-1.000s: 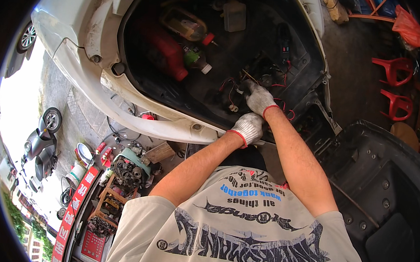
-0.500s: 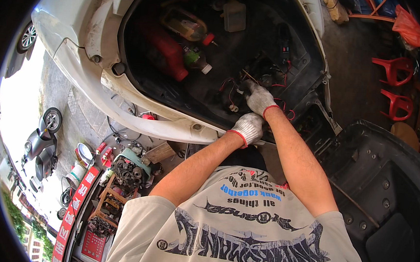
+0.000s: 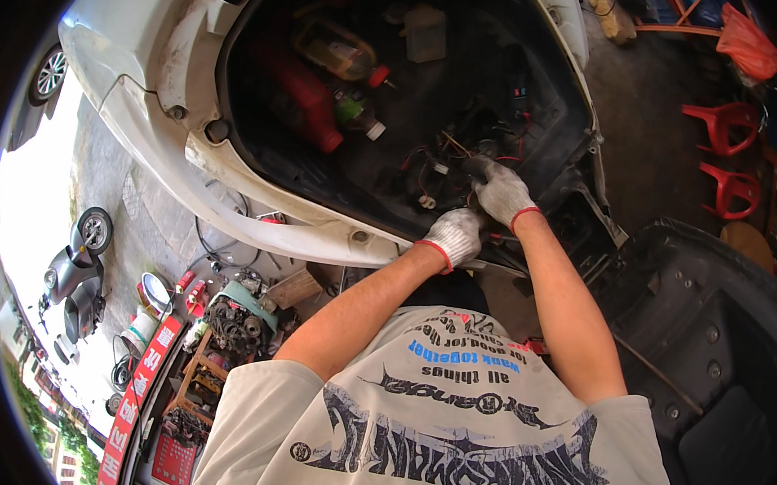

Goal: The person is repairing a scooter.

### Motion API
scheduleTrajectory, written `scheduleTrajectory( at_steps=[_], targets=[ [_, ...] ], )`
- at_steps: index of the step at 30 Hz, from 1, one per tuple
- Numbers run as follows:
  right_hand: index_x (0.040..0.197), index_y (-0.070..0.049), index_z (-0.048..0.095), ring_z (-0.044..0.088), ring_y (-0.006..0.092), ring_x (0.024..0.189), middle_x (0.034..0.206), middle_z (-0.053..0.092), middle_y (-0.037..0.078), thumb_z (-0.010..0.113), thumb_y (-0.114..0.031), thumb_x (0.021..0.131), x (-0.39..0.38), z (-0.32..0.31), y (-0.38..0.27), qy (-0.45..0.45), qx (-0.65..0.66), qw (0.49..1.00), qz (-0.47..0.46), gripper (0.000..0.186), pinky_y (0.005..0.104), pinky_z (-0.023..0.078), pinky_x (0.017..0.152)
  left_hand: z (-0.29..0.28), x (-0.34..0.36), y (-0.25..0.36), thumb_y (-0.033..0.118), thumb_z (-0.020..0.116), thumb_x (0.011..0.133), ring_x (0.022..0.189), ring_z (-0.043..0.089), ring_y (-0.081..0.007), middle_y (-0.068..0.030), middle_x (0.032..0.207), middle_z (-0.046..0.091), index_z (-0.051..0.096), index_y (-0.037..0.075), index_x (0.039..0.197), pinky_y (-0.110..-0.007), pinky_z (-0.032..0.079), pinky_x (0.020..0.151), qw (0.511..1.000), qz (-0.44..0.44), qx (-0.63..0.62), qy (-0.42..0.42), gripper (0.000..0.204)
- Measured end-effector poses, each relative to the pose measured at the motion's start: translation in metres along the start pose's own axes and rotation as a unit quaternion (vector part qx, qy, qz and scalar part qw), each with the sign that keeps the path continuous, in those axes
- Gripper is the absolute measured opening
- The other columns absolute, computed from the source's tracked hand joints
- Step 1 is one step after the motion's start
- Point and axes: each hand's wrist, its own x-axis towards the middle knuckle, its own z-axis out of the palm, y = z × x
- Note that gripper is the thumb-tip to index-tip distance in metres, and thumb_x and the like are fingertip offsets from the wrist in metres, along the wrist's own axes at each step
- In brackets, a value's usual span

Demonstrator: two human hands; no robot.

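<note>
Bottles (image 3: 334,49) and clear tub (image 3: 426,34) sit in black compartment (image 3: 417,89). Right hand (image 3: 503,194) has slid right; can't tell its grip or left hand's (image 3: 455,235).

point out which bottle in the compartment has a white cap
The small bottle with a green label; the bottle of yellowish liquid has a red cap, and the big red container shows no white cap.
</note>
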Motion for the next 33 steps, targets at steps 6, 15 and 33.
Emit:
scheduleTrajectory(
  at_steps=[6, 15, 33],
  targets=[
    [0.116, -0.012, 0.061, 0.056, 0.0313, 0.112, 0.117, 0.062, 0.014, 0.056, -0.029, 0.085, -0.045, -0.02, 0.019, -0.006, -0.021, 0.999, 0.027, 0.036, 0.0389, 0.042, 0.097, -0.012, -0.008, 0.008, 0.02, 0.058, 0.084, 0.103, 0.057, -0.0358, -0.019, 0.105, 0.063, 0.063, 0.006, 0.104, -0.044, 0.047, 0.087, 0.998, -0.03, -0.037, 0.028, 0.025],
    [0.121, -0.011, 0.058, 0.057, 0.03, 0.111, 0.116, 0.062, 0.014, 0.057, -0.037, 0.086, -0.1, -0.005, 0.04, -0.035, -0.034, 0.999, -0.012, 0.044, 0.0376, 0.043, 0.096, -0.02, -0.009, 0.016, 0.021, 0.057, 0.085, 0.102, 0.057, -0.0366, -0.0188, 0.106, 0.063, 0.063, 0.006, 0.108, -0.043, 0.046, 0.088, 0.998, -0.006, -0.059, 0.004, 0.028],
    [0.105, -0.011, 0.061, 0.059, 0.0339, 0.101, 0.106, 0.063, 0.015, 0.061, -0.026, 0.083, -0.139, 0.017, 0.062, 0.246, 0.151, 0.955, 0.066, 0.027, 0.042, 0.046, 0.089, -0.015, -0.006, 0.014, 0.024, 0.061, 0.082, 0.099, 0.06, -0.0351, -0.0177, 0.104, 0.064, 0.062, 0.006, 0.105, -0.042, 0.047, 0.087, 0.991, -0.068, 0.046, 0.104, 0.029]
  ],
)
